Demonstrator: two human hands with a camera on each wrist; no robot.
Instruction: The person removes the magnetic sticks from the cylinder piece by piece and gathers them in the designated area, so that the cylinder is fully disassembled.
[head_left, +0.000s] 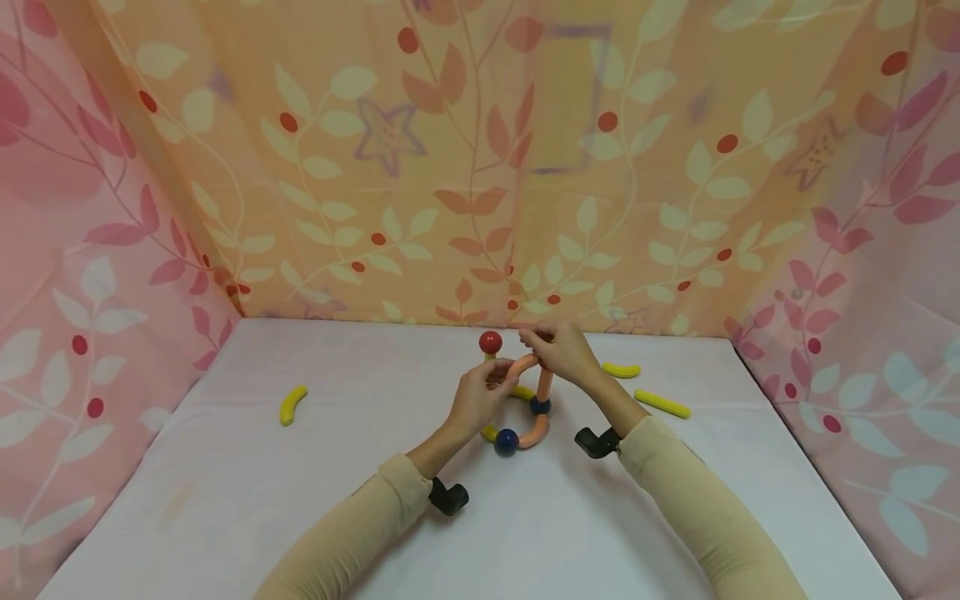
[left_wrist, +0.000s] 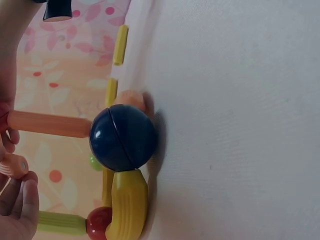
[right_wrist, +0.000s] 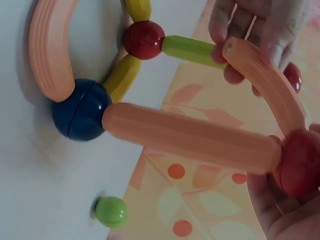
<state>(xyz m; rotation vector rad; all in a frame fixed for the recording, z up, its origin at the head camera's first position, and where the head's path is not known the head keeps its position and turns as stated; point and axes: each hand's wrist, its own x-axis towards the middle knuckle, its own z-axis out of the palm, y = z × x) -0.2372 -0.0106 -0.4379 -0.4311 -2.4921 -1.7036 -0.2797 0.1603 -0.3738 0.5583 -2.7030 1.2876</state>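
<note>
- The right hand [head_left: 564,352] is raised over the middle of the counter [head_left: 225,500], its fingers [right_wrist: 280,210] curled round a red ball [right_wrist: 300,162] at the top of the toy frame.
- The left hand [head_left: 480,398] is lifted beside it, fingers [right_wrist: 225,25] pinched on the free end of the curved orange rod [right_wrist: 265,80], which arches from that red ball.
- Both forearms, in beige sleeves, slope up from the near edge; a black camera sits at each wrist.
- A straight orange rod [right_wrist: 190,135] runs from the held ball down to a dark blue ball [right_wrist: 80,110] resting on the counter.
- Another curved orange piece [right_wrist: 50,45] and a yellow piece [right_wrist: 122,77] join that blue ball; the yellow one leads to a second red ball [right_wrist: 145,39], which bears a green rod [right_wrist: 187,50].
- A green ball [right_wrist: 111,211] lies apart on the counter.
- Loose yellow pieces lie to the left [head_left: 292,404] and right [head_left: 662,403].
- Leaf-patterned cloth hangs on three sides.
</note>
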